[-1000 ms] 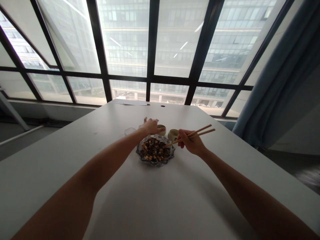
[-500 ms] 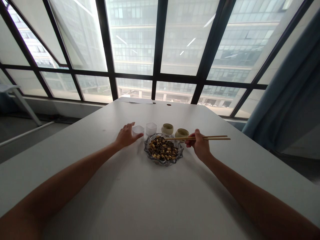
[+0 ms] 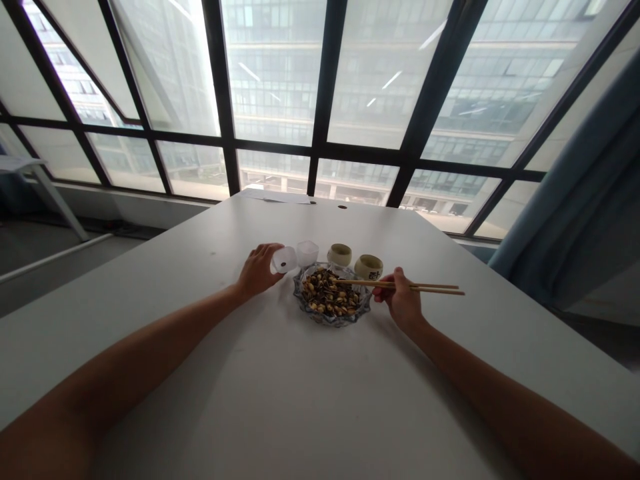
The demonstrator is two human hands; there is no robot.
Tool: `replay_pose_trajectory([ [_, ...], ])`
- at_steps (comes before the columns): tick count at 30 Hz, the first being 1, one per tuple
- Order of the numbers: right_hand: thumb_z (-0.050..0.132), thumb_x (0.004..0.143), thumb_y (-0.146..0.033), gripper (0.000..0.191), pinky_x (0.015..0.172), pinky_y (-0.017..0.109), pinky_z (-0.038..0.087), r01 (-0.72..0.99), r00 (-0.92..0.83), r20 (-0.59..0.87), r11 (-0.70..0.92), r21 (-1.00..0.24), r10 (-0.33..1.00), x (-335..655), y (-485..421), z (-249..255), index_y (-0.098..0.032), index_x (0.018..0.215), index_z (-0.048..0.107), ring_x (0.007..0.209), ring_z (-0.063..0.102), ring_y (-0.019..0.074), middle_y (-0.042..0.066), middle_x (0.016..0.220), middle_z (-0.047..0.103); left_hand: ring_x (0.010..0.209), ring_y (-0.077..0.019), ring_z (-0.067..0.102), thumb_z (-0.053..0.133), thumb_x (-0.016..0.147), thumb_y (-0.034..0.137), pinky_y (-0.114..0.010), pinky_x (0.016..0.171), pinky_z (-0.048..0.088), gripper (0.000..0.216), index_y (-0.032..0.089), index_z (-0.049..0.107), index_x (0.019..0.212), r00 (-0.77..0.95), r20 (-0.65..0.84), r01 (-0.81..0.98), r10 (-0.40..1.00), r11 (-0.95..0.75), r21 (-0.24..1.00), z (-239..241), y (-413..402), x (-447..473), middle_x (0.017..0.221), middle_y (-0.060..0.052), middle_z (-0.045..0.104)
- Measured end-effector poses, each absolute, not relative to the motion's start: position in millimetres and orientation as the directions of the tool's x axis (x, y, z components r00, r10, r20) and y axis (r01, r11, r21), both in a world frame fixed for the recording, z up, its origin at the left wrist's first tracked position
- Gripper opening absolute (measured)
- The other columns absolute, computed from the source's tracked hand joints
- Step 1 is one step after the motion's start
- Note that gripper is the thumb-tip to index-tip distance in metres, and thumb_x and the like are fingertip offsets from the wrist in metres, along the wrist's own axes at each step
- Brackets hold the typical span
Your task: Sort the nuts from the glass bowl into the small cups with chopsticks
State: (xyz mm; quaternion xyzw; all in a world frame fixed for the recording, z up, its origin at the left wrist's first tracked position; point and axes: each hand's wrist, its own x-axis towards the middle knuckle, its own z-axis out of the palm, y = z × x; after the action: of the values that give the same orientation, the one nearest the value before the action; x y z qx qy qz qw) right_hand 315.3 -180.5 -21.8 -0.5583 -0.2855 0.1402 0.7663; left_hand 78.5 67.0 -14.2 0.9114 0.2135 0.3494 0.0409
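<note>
My left hand is wrapped round a small translucent white cup, which is tilted towards me and has one dark speck inside. In my right hand I grip a pair of wooden chopsticks, their tips over the near contents of a scalloped clear glass bowl. The bowl is heaped with mixed seeds and pale nuts, too small to sort exactly. Behind it stand a second translucent cup and two greenish ceramic cups, the left one plain and the right one with a dark character on its side.
The white table stretches away to a wall of black-framed windows. Papers lie at its far end, near two dark round holes. A blue curtain hangs at the right, and a white-legged table stands at the left.
My left hand has closed round the nearer translucent cup and tipped it towards me. The chopsticks stay over the bowl in my right hand. The whole view has shifted slightly.
</note>
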Motion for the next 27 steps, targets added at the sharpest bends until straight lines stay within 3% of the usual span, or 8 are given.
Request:
replay_pose_trajectory([
  [6, 0.060, 0.079, -0.074, 0.057, 0.035, 0.026, 0.046, 0.114, 0.801, 0.286, 0.336, -0.935, 0.526, 314.6, -181.2, -21.3, -0.019, 0.064, 0.059, 0.035, 0.056, 0.0142, 0.004, 0.047, 0.064, 0.107, -0.0282, 0.066, 0.072, 0.076, 0.053, -0.040, 0.094, 0.052, 0.074, 0.020, 0.045, 0.137, 0.584, 0.425, 0.494, 0.691, -0.719, 0.489, -15.8, 73.5, 80.1, 0.120, -0.012, 0.067],
  [9, 0.061, 0.078, -0.074, 0.057, 0.035, 0.026, 0.046, 0.102, 0.802, 0.282, 0.345, -0.933, 0.526, 315.4, -181.4, -21.4, -0.019, 0.064, 0.060, 0.035, 0.056, 0.0141, 0.004, 0.047, 0.064, 0.109, -0.0289, 0.066, 0.073, 0.072, 0.060, -0.039, 0.092, 0.052, 0.088, 0.016, 0.041, 0.141, 0.604, 0.315, 0.518, 0.732, -0.661, 0.543, -7.9, 82.2, 81.2, 0.124, -0.015, 0.066],
  [12, 0.061, 0.078, -0.074, 0.057, 0.035, 0.026, 0.046, 0.106, 0.802, 0.283, 0.340, -0.934, 0.526, 315.3, -181.4, -21.2, -0.019, 0.064, 0.059, 0.034, 0.055, 0.0142, 0.003, 0.046, 0.064, 0.123, -0.0312, 0.059, 0.070, 0.073, 0.064, -0.043, 0.100, 0.047, 0.088, 0.017, 0.041, 0.141, 0.646, 0.351, 0.496, 0.678, -0.722, 0.482, 10.0, 85.4, 89.9, 0.135, -0.016, 0.061],
  [15, 0.059, 0.080, -0.073, 0.056, 0.035, 0.026, 0.045, 0.121, 0.805, 0.291, 0.338, -0.933, 0.517, 314.7, -181.7, -20.5, -0.019, 0.064, 0.059, 0.034, 0.055, 0.0141, 0.003, 0.046, 0.064, 0.128, -0.0331, 0.054, 0.061, 0.080, 0.065, -0.048, 0.106, 0.042, 0.078, 0.019, 0.043, 0.140, 0.711, 0.404, 0.469, 0.575, -0.817, 0.337, 31.2, 79.8, 111.8, 0.140, -0.015, 0.058],
  [18, 0.058, 0.080, -0.074, 0.057, 0.035, 0.026, 0.045, 0.128, 0.813, 0.298, 0.346, -0.930, 0.500, 314.8, -182.5, -19.5, -0.019, 0.064, 0.059, 0.034, 0.055, 0.0144, 0.004, 0.047, 0.064, 0.129, -0.0335, 0.054, 0.063, 0.079, 0.062, -0.048, 0.107, 0.040, 0.082, 0.020, 0.037, 0.145, 0.784, 0.310, 0.476, 0.537, -0.842, 0.256, 44.0, 72.0, 141.2, 0.143, -0.016, 0.056],
  [22, 0.058, 0.080, -0.075, 0.058, 0.035, 0.026, 0.045, 0.136, 0.813, 0.304, 0.345, -0.929, 0.497, 315.6, -184.3, -18.7, -0.019, 0.064, 0.059, 0.034, 0.056, 0.0148, 0.005, 0.047, 0.065, 0.121, -0.0320, 0.060, 0.070, 0.076, 0.049, -0.044, 0.102, 0.045, 0.086, 0.019, 0.034, 0.148, 0.810, 0.185, 0.506, 0.557, -0.822, 0.260, 42.7, 68.6, 166.6, 0.132, -0.014, 0.064],
  [24, 0.056, 0.081, -0.075, 0.058, 0.035, 0.027, 0.045, 0.161, 0.806, 0.319, 0.334, -0.929, 0.498, 315.3, -184.9, -18.4, -0.019, 0.064, 0.059, 0.034, 0.056, 0.0149, 0.005, 0.048, 0.065, 0.119, -0.0309, 0.060, 0.070, 0.075, 0.037, -0.043, 0.102, 0.046, 0.081, 0.021, 0.036, 0.147, 0.844, 0.287, 0.404, 0.453, -0.889, 0.216, 38.7, 69.8, 168.1, 0.132, -0.013, 0.063],
  [27, 0.055, 0.081, -0.076, 0.059, 0.035, 0.027, 0.045, 0.174, 0.806, 0.324, 0.325, -0.930, 0.496, 313.6, -185.1, -17.4, -0.020, 0.064, 0.058, 0.035, 0.056, 0.0148, 0.004, 0.047, 0.064, 0.126, -0.0306, 0.053, 0.064, 0.076, 0.020, -0.047, 0.110, 0.038, 0.073, 0.024, 0.041, 0.145, 0.880, 0.441, 0.185, 0.176, -0.983, 0.025, 34.5, 72.4, 161.5, 0.139, -0.011, 0.057],
])
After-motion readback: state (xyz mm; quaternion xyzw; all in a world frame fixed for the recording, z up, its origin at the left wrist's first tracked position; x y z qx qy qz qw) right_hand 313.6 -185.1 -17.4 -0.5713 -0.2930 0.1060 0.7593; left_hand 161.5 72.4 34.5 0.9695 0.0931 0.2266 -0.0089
